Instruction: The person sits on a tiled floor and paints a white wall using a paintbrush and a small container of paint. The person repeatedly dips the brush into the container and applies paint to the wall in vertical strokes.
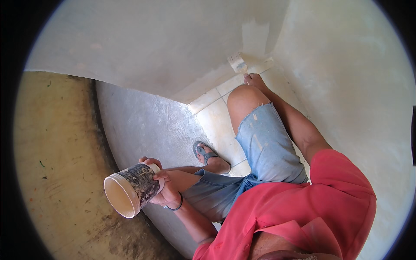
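My left hand (164, 188) grips a small plastic paint bucket (141, 182) around its lower part. The bucket is tilted, and its mouth faces down and left in the picture; pale paint coats the inside wall, while its bottom is hidden. On the outside is a dark, smeared label. Beyond my right knee, my right hand (255, 80) holds a flat paintbrush (239, 64) by the handle. Its pale-coated bristles point up and left, close to the lower wall (208, 65); whether they touch it I cannot tell. A lighter patch (255, 37) shows on the wall above the brush.
A second wall (351, 97) meets the first at a corner and runs along my right side. Light floor tiles (216, 118) border grey concrete (146, 120). At left stands a stained yellowish wall (55, 156) with a dark lower edge. My sandalled foot (208, 154) rests by the tiles.
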